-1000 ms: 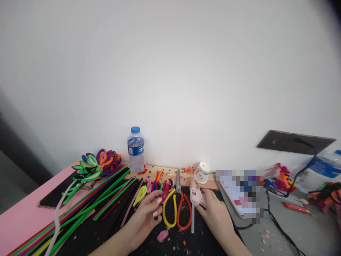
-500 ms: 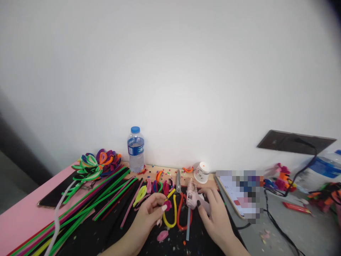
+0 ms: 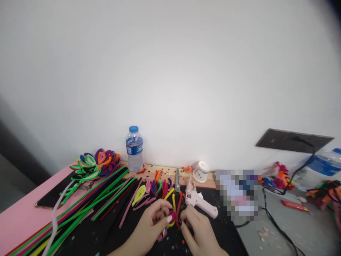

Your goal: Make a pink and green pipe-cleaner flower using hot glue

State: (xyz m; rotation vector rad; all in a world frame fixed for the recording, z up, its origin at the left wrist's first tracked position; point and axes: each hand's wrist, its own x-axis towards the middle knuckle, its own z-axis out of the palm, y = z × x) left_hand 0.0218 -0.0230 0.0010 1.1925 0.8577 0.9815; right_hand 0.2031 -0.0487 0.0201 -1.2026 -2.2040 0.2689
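My left hand [image 3: 151, 224] and my right hand [image 3: 195, 231] meet at the bottom centre over a black mat [image 3: 106, 231]. Both pinch a small magenta fuzzy piece [image 3: 172, 216] between their fingertips. Just behind it lie scissors with red and yellow handles [image 3: 178, 193]. A pink glue gun [image 3: 198, 201] lies on the mat to the right of my right hand, not held. A pink scrap [image 3: 162, 235] lies under my left hand.
Long green, pink and black pipe cleaners [image 3: 87, 209] fan out at left beside folded coloured loops [image 3: 96, 163]. A water bottle [image 3: 134, 149] and a small paper cup [image 3: 201, 171] stand by the wall. A black cable [image 3: 277, 220] and more craft pieces lie at right.
My right hand let go of the glue gun, which now lies on the mat, and moved left to join my left hand on the magenta piece. The view shifted slightly.
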